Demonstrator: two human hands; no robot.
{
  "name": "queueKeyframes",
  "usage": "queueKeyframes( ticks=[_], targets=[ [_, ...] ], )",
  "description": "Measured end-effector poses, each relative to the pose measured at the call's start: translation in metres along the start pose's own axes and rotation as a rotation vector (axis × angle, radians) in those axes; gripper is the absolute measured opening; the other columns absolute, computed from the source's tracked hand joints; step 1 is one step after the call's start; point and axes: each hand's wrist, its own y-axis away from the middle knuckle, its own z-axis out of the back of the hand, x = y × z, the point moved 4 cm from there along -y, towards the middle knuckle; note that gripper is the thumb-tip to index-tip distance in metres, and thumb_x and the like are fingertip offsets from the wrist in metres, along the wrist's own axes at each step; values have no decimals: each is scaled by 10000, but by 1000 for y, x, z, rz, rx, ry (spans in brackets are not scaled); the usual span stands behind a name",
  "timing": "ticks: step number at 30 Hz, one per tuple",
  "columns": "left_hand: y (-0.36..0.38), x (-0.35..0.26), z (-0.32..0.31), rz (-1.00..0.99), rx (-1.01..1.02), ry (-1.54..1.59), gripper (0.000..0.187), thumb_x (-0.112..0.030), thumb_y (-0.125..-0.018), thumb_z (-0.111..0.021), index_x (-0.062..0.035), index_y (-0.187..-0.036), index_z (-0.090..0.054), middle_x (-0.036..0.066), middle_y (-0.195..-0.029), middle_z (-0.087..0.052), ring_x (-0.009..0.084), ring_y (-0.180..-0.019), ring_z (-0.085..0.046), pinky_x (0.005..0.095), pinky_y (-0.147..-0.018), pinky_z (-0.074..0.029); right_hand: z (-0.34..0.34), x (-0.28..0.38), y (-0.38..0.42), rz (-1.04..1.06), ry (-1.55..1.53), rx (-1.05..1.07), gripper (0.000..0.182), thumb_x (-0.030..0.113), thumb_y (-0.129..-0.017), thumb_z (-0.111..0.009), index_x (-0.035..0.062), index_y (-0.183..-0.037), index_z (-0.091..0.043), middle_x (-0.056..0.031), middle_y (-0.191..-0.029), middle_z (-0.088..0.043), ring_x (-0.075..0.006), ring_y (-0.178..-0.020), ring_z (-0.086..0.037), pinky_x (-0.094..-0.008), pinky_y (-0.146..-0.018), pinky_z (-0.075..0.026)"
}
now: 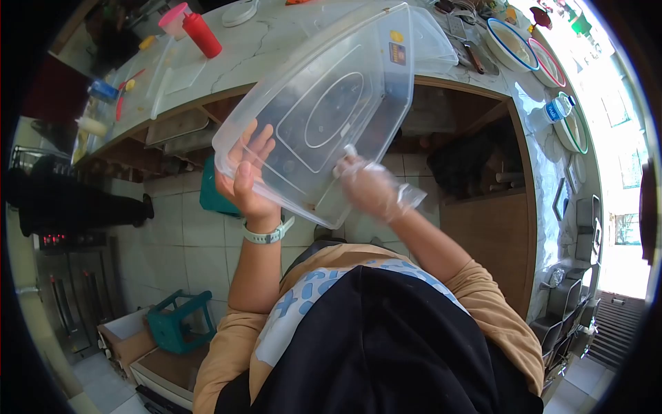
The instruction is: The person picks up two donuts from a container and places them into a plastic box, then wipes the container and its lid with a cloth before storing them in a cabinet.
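Observation:
A large clear plastic container (303, 117) is tilted up in front of me, over the counter's front edge. My left hand (249, 176), bare and with a pale watch at the wrist, holds its lower left corner, the thumb on the near side and the fingers showing through the plastic. My right hand (369, 183) wears a thin clear plastic glove and is bent inward at the container's lower right part. Something small and whitish shows at its fingertips; motion blur hides what it is.
On the marble counter (269, 34) stand a red squeeze bottle (201, 36), a pink cup (174, 19), rimmed bowls (512, 45) and a water bottle (560, 108). A teal stool (181, 321) is on the floor at lower left. A person's dark-clothed leg (83, 201) shows at far left.

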Motion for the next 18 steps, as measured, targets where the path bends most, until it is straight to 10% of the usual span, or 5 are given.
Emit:
queueKeyframes(
  ticks=[5, 9, 11, 18],
  targets=[
    [5, 0, 9, 28, -73, -59, 689, -368, -739, -492, 61, -1270, -398, 285, -1195, -523, 417, -1005, -598, 440, -833, -507, 21, 90, 43, 349, 100, 108, 177, 133, -859, -522, 34, -986, -595, -100, -871, -621, -259, -814, -616, -341, -715, -485],
    [5, 0, 3, 33, -80, 41, 691, -344, -737, -495, 83, -1270, -387, 291, -1191, -523, 428, -1006, -594, 447, -834, -505, 42, 116, 39, 208, -49, 179, 199, 143, -858, -531, 16, -974, -632, -96, -722, -638, -255, -660, -623, -354, -617, -486],
    [7, -7, -8, -78, 89, 28, 706, -334, -737, -490, 103, -1277, -364, 292, -1195, -518, 440, -999, -592, 452, -831, -506, 62, 119, 33, -194, -568, 191, 229, 167, -872, -528, 34, -1018, -645, -104, -633, -607, -235, -570, -584, -341, -565, -466],
    [-9, -23, -11, -240, 157, -112, 700, -337, -748, -472, 110, -1276, -360, 309, -1183, -517, 449, -994, -593, 455, -808, -520, 84, 153, 49, 114, -425, 28, 235, 130, -902, -493, 51, -1101, -590, -146, -805, -655, -332, -716, -621, -380, -667, -494]
  ],
)
